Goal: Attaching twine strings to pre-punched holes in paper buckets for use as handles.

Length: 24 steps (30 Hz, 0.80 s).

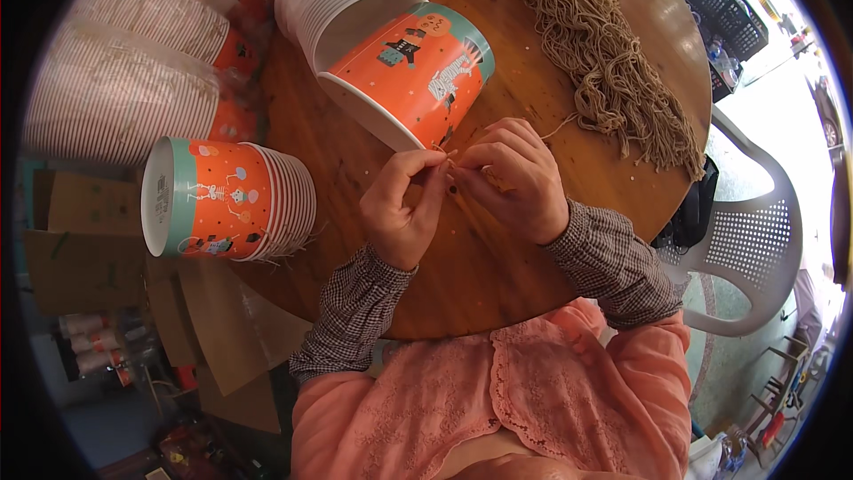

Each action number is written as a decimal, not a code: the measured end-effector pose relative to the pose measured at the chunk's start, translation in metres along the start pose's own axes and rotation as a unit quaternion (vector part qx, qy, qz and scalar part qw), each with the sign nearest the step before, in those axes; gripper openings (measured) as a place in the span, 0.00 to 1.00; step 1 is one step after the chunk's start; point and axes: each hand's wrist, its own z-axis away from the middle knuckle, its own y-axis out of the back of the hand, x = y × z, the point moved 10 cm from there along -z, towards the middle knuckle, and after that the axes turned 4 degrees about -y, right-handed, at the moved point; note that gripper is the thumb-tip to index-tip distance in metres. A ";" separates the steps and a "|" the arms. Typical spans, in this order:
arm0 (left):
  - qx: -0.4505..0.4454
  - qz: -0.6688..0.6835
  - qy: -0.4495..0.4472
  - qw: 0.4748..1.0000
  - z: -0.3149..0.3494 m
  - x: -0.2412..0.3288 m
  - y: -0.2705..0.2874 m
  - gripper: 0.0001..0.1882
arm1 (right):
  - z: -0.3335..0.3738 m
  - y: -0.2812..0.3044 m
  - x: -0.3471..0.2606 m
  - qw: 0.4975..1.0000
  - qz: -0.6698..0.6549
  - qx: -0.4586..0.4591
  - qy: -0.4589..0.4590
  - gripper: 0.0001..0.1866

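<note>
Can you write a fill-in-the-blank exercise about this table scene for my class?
1. Both hands, left hand and right hand, meet at the rim of an orange ____ lying on its side.
2. The pile of tan strings lies on the round ____ table.
3. At the table's left edge lies a ____ of nested orange cups.
4. The white plastic chair stands to the person's ____.

Missing words: cup; wooden; stack; right

A round wooden table (498, 276) carries an orange paper bucket (413, 71), a nested bucket stack (231, 200) and twine (613, 62).
</note>
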 end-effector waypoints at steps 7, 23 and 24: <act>-0.007 -0.172 -0.182 0.968 -0.003 0.035 -0.006 0.10 | 0.001 0.002 0.004 1.000 0.006 -0.005 -0.001 0.10; -0.053 0.099 0.106 0.988 -0.002 -0.017 -0.003 0.03 | 0.000 -0.004 0.011 0.998 -0.024 -0.041 -0.037 0.09; -0.046 0.160 0.152 0.974 0.000 -0.027 -0.004 0.04 | 0.001 -0.004 0.010 0.998 -0.024 -0.041 -0.037 0.09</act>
